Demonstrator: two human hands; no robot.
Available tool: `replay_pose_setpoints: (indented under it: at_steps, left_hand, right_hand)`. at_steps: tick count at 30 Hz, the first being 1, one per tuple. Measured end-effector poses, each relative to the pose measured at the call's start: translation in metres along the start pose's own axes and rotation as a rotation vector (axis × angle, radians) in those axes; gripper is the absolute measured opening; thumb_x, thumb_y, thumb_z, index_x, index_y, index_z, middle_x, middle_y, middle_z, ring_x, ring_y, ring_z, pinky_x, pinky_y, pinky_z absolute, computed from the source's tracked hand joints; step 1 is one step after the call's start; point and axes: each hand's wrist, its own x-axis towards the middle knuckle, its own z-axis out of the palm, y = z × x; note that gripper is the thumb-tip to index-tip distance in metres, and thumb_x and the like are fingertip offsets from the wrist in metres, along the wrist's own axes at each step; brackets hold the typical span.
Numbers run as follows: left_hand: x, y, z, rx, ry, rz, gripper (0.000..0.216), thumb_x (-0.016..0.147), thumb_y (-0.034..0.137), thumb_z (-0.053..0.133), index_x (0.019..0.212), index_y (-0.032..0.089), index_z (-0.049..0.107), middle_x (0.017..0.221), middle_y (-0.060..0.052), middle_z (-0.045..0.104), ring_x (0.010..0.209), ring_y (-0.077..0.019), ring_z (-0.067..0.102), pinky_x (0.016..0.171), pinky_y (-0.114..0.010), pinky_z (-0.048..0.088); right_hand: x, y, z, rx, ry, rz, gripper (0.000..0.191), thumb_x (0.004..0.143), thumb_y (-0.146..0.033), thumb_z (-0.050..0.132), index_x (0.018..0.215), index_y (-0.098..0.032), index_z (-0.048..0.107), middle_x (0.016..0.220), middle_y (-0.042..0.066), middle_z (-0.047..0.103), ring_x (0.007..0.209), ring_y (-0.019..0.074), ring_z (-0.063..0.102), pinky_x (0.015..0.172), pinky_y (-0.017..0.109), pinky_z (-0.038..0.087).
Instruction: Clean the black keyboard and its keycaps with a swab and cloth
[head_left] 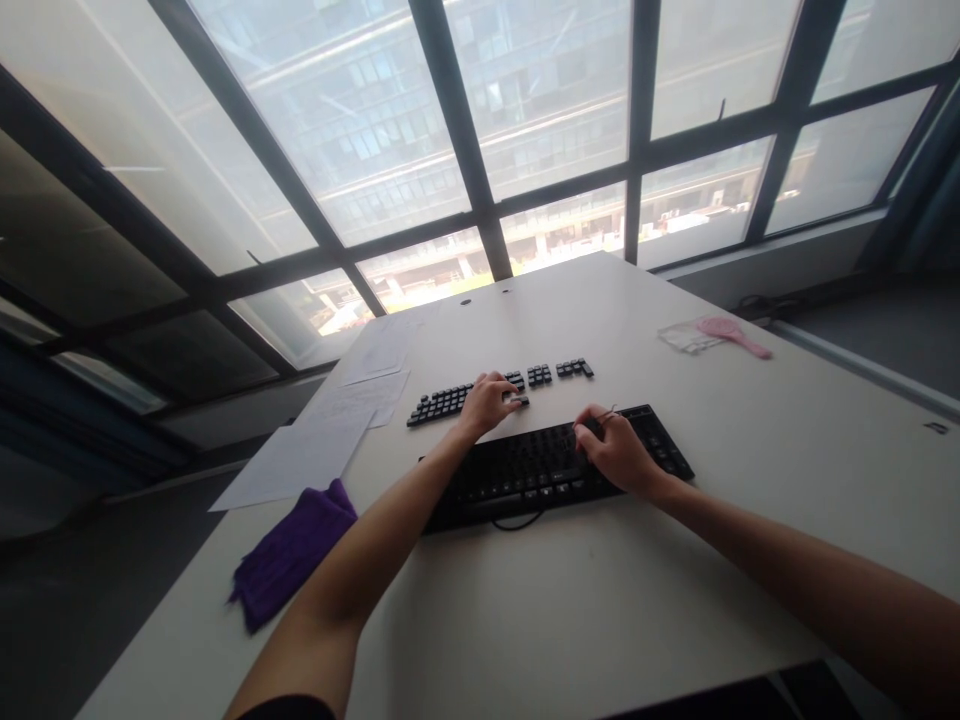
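My left hand [489, 402] reaches over rows of loose black keycaps [442, 403] laid out on the desk behind the keyboard. Its thumb and index finger close around a keycap [523, 401] at the near edge of these rows. The black keyboard [517, 475] lies in front, many of its key positions bare, with some keys still along the near side. My right hand [611, 448] rests on the keyboard's right half, fingers curled and pinched down at its surface; whatever sits between the fingertips is hidden. A ring shows on one right finger.
White desk [525, 610] under everything. Papers [307, 455] and a purple cloth [292, 550] lie at the left. A pink hand-held object [731, 333] sits on a clear plastic bag [684, 338] at the right. A cable [517, 525] loops from the keyboard's near edge. Windows stand beyond.
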Motion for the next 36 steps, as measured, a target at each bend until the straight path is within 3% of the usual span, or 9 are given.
replay_pose_setpoints:
  at_steps: [6,17,28,32,36]
  left_hand:
    - [0.002,-0.002,0.006,-0.065,-0.032,0.048,0.008,0.08,0.028,0.072,0.085,0.026,0.078,0.095,-0.003,0.072,0.091,-0.0199,0.058,0.092,-0.035,0.043]
    - [0.007,0.001,0.003,0.015,0.008,-0.023,0.009,0.079,0.027,0.072,0.084,0.025,0.079,0.098,-0.005,0.071,0.096,-0.0248,0.056,0.083,-0.036,0.046]
    - [0.008,-0.001,0.001,-0.019,0.009,-0.045,0.009,0.078,0.026,0.072,0.084,0.024,0.077,0.097,-0.005,0.07,0.097,-0.0244,0.056,0.087,-0.036,0.046]
    - [0.006,0.009,-0.006,-0.019,0.053,-0.045,0.011,0.076,0.028,0.074,0.085,0.023,0.077,0.096,-0.005,0.07,0.095,-0.0242,0.057,0.087,-0.036,0.046]
    - [-0.005,0.037,-0.014,-0.086,0.078,0.035,0.009,0.081,0.026,0.069,0.085,0.021,0.076,0.094,-0.005,0.069,0.092,-0.0214,0.059,0.092,-0.036,0.045]
  right_hand:
    - [0.0,0.001,0.0,0.005,-0.007,-0.004,0.012,0.087,-0.028,0.052,0.081,-0.02,0.058,0.06,0.0,0.064,0.053,0.0142,0.058,0.055,0.024,0.042]
    - [0.0,0.0,0.0,0.007,-0.009,-0.017,0.012,0.086,-0.028,0.052,0.08,-0.019,0.058,0.06,0.0,0.065,0.054,0.0145,0.059,0.056,0.024,0.043]
    - [0.0,-0.001,0.001,0.046,-0.018,-0.004,0.013,0.086,-0.028,0.053,0.079,-0.019,0.06,0.061,0.0,0.065,0.053,0.0141,0.057,0.054,0.024,0.043]
    - [0.006,-0.002,-0.006,0.105,0.022,0.008,0.017,0.085,-0.033,0.057,0.082,-0.017,0.064,0.061,0.002,0.065,0.051,0.0139,0.056,0.05,0.024,0.042]
    - [0.018,-0.004,-0.024,0.189,0.01,0.005,0.024,0.081,-0.038,0.064,0.086,-0.015,0.068,0.063,0.003,0.066,0.052,0.0148,0.058,0.05,0.026,0.045]
